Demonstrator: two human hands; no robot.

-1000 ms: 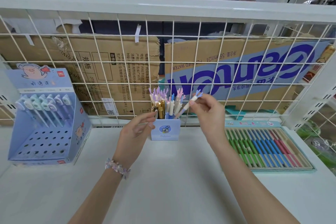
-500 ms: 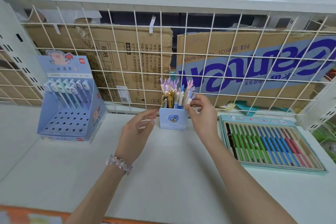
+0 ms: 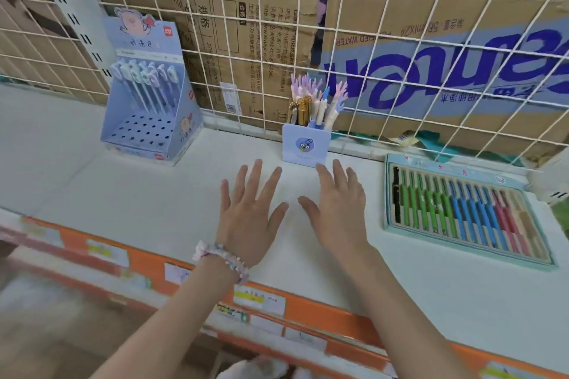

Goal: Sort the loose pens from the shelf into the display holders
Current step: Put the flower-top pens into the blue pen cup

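While both spread flat, left hand (image 3: 251,212), right hand (image 3: 337,211), pen holder (image 3: 304,146) just beyond fingertips.

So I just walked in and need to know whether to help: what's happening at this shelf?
A person is sorting pens into display holders. Right now both hands are empty: the left hand and right hand are spread flat over the white shelf, just in front of the small pen cup, which stands full of pens. The blue display stand and flat pen tray sit untouched. No loose pens show.
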